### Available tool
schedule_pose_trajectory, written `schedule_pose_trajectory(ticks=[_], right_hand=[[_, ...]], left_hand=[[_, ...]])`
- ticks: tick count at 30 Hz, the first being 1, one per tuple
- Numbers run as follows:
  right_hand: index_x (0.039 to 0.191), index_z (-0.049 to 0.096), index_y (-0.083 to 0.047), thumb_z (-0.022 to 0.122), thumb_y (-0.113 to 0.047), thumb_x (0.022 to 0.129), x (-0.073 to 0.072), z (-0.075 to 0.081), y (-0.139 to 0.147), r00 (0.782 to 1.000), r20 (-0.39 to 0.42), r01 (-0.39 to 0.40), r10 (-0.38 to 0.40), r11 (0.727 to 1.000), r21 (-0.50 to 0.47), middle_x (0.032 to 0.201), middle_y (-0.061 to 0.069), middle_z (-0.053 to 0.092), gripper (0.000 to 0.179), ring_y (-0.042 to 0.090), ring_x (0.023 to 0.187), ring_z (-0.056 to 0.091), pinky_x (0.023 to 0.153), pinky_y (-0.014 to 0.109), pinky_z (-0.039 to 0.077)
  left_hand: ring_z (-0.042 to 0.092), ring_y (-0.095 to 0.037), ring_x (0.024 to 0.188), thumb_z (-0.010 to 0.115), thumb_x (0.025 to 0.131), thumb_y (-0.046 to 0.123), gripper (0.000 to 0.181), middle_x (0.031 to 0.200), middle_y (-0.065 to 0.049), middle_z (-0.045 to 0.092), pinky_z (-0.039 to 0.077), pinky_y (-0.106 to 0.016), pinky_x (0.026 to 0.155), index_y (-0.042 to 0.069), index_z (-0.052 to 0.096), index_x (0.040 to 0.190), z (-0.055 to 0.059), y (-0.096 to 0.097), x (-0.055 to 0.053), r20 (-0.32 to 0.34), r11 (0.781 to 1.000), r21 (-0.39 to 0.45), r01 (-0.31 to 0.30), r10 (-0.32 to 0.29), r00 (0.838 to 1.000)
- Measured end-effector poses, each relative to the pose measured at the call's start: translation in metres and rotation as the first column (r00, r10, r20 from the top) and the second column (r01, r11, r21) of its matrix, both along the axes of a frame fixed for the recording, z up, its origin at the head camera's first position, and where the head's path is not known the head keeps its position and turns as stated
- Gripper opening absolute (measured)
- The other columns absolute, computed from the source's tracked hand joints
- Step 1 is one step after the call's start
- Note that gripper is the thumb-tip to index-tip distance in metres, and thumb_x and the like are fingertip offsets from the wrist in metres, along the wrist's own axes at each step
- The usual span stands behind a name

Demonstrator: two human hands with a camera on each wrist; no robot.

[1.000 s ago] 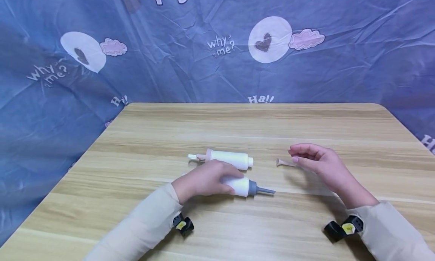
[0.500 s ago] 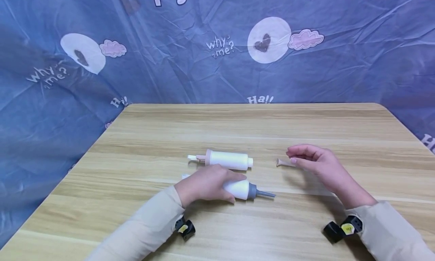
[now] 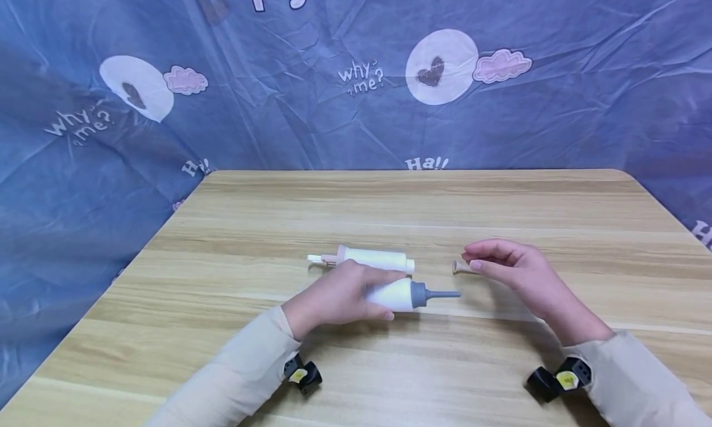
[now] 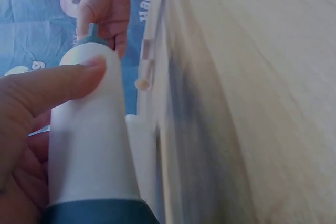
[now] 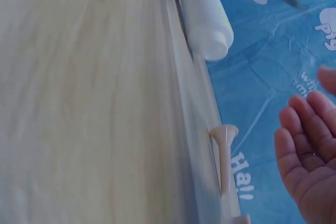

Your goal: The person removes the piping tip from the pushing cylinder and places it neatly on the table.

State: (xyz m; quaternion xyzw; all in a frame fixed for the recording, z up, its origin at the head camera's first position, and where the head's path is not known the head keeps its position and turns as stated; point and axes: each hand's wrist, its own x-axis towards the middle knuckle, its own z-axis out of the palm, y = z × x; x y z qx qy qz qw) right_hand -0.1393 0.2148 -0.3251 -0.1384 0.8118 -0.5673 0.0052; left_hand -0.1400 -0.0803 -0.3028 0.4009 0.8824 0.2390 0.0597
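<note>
In the head view my left hand point(image 3: 346, 296) grips a white balloon pump point(image 3: 396, 295) with a blue-grey collar and a thin blue-grey nozzle pointing right. Its thumb lies across the white barrel point(image 4: 92, 129) in the left wrist view, where the pump is held off the table. Just behind it, a second white pump point(image 3: 378, 261) with a pink ring and pink handle lies on its side. My right hand point(image 3: 517, 271) hovers with loosely bent fingers and holds nothing. Beside its fingertips a small pale pink nozzle point(image 5: 224, 153) with a flared end lies on the table, partly hidden in the head view.
All of this is on a light wood-grain table point(image 3: 423, 371). A blue printed cloth point(image 3: 311, 105) hangs behind and to the left of it. A black camera point(image 3: 303, 376) sits on the left wrist, and another camera point(image 3: 556, 380) on the right.
My left hand has lifted the blue-grey-nozzled pump, its tip swinging slightly up and right in the head view. My right hand has shifted a little left over the small pink nozzle.
</note>
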Motion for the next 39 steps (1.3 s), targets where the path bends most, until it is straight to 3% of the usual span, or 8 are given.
schedule_pose_trajectory(ticks=[5,10,15,21,26,33,39], right_hand=[[0.112,0.061,0.005,0.059,-0.008,0.090,0.005,0.004,-0.008,0.999,-0.039,-0.035,0.033,0.999,-0.033,0.098,-0.011,0.069,0.025,0.002,0.092,0.063,0.079,0.014,0.048],[0.113,0.060,0.004,0.058,-0.006,0.090,0.009,0.006,-0.014,0.996,-0.074,-0.058,0.054,0.997,-0.046,0.100,-0.011,0.069,0.025,0.004,0.093,0.063,0.079,0.015,0.048],[0.116,0.058,0.004,0.062,-0.002,0.086,0.013,0.007,-0.023,0.990,-0.084,-0.120,0.114,0.990,-0.069,0.101,-0.009,0.067,0.031,0.009,0.087,0.064,0.073,0.021,0.052],[0.114,0.062,-0.005,0.067,-0.002,0.082,0.015,0.006,-0.035,0.979,-0.109,-0.184,0.172,0.977,-0.104,0.101,-0.010,0.067,0.032,0.011,0.084,0.063,0.070,0.022,0.053],[0.111,0.062,0.002,0.069,0.002,0.078,0.017,0.006,-0.042,0.979,-0.131,-0.170,0.159,0.982,-0.080,0.100,-0.013,0.066,0.034,0.008,0.081,0.063,0.069,0.021,0.052],[0.110,0.062,0.004,0.072,-0.004,0.078,0.022,0.006,-0.045,0.989,-0.100,-0.106,0.104,0.994,-0.012,0.098,-0.014,0.066,0.035,0.009,0.080,0.064,0.067,0.024,0.054],[0.107,0.065,0.000,0.076,-0.009,0.075,0.023,0.006,-0.046,0.996,-0.073,-0.058,0.061,0.997,0.043,0.096,0.003,0.069,0.035,0.011,0.080,0.063,0.067,0.026,0.054]], left_hand=[[0.064,-0.013,0.092,0.077,0.075,0.027,0.058,0.117,-0.004,0.065,0.050,-0.023,0.077,0.012,0.057,0.128,0.002,0.002,0.002,-0.061,0.991,0.136,-0.011,0.019,0.998],[0.063,-0.012,0.086,0.079,0.073,0.025,0.058,0.113,-0.005,0.067,0.049,-0.022,0.073,0.012,0.058,0.127,0.002,0.006,0.004,-0.048,0.971,0.228,-0.066,0.078,0.996],[0.065,-0.013,0.085,0.079,0.072,0.027,0.058,0.113,-0.004,0.067,0.049,-0.022,0.071,0.016,0.060,0.126,0.002,0.010,0.005,-0.052,0.958,0.267,-0.105,0.123,0.991],[0.065,-0.015,0.088,0.078,0.073,0.025,0.058,0.116,-0.005,0.065,0.049,-0.022,0.071,0.014,0.058,0.127,0.002,0.013,0.007,-0.059,0.962,0.257,-0.093,0.112,0.992],[0.065,-0.015,0.094,0.077,0.075,0.025,0.058,0.119,-0.006,0.064,0.051,-0.024,0.075,0.014,0.057,0.128,0.002,0.016,0.009,-0.084,0.972,0.221,-0.074,0.094,0.992],[0.062,-0.019,0.106,0.074,0.078,0.028,0.056,0.122,-0.007,0.062,0.051,-0.028,0.084,0.014,0.056,0.129,0.003,0.017,0.012,-0.208,0.990,0.140,-0.035,0.064,0.976],[0.062,-0.017,0.105,0.073,0.079,0.029,0.056,0.120,-0.006,0.063,0.051,-0.029,0.084,0.012,0.055,0.130,0.001,0.018,0.014,-0.303,0.995,0.103,-0.012,0.043,0.952]])
